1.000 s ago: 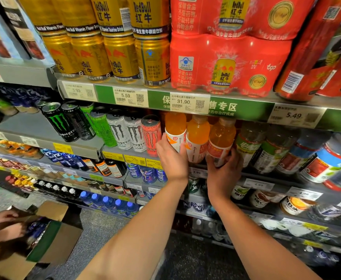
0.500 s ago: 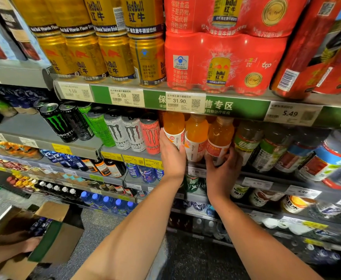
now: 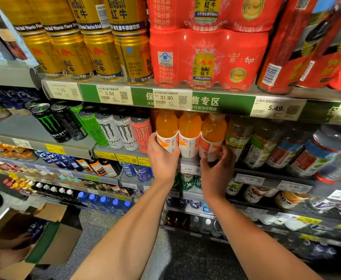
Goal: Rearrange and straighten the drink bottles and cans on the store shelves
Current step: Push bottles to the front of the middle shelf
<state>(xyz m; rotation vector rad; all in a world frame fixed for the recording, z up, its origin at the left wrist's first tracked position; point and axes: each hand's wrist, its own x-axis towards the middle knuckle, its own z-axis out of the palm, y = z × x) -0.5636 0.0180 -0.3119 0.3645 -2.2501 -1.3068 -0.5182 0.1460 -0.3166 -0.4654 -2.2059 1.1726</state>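
Three orange drink bottles with white labels stand side by side on the middle shelf. My left hand (image 3: 161,158) grips the base of the left orange bottle (image 3: 166,128). The middle orange bottle (image 3: 189,132) stands between my hands, untouched as far as I can see. My right hand (image 3: 217,170) curls round the bottom of the right orange bottle (image 3: 213,132), fingers on its far side. A pink Monster can (image 3: 142,130) stands just left of my left hand.
Monster cans (image 3: 115,130) fill the shelf to the left, green-labelled bottles (image 3: 238,136) to the right. Gold Red Bull cans (image 3: 103,51) and red multipacks (image 3: 208,57) sit above. A shelf edge with price tags (image 3: 187,169) lies under my hands. Another person's hands reach into a cardboard box (image 3: 50,239) on the floor at lower left.
Both hands have stayed on the outer orange bottles. The three bottles now stand closer together and more upright. The view has moved nearer the shelf.
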